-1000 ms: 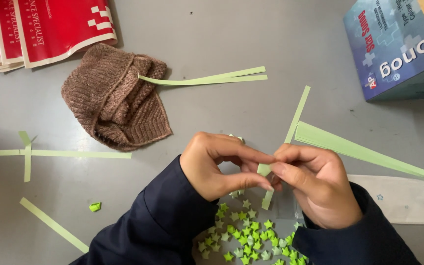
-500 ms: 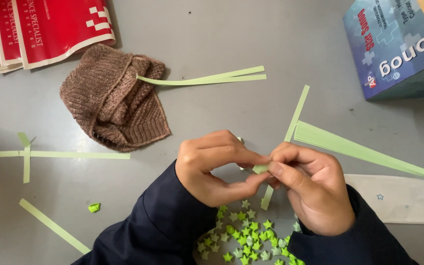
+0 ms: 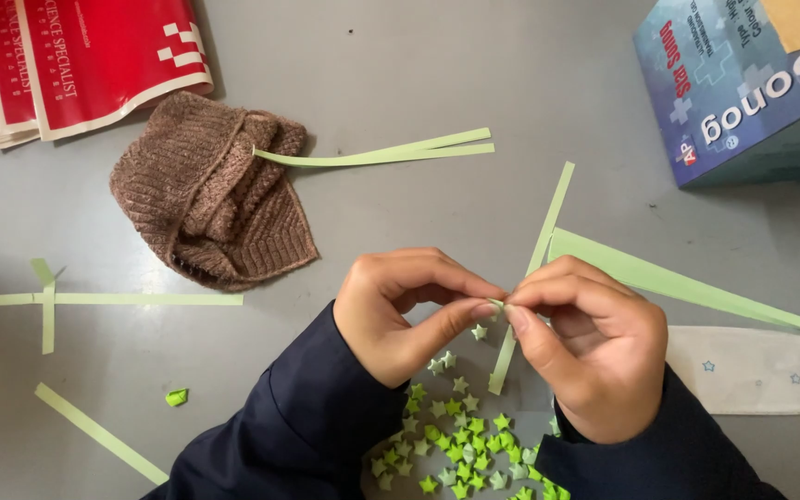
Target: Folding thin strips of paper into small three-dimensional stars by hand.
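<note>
My left hand (image 3: 400,315) and right hand (image 3: 585,356) meet at the centre of the frame, fingers (image 3: 474,313) of both pinched narrow on one small folded knot of a green paper strip (image 3: 511,347), whose free tail hangs down from the pinch toward the lower centre. The strip is, I judge, very light, thin and limp; it creases readily and could tear, so it is best held at the folded end, lightly, by the fingertips. Below my hands lies a pile of little green paper stars (image 3: 460,444), too many to count surely, several dozen. On the grey counter (image 3: 400,83): roughly seven more loose green strips; one small crumpled green scrap (image 3: 176,397), lower left; one brown knitted hat (image 3: 210,190), upper left; one stack of red booklets (image 3: 76,56), upper left corner; one blue box (image 3: 743,83), upper right; one white cloth pouch (image 3: 752,370), right.
</note>
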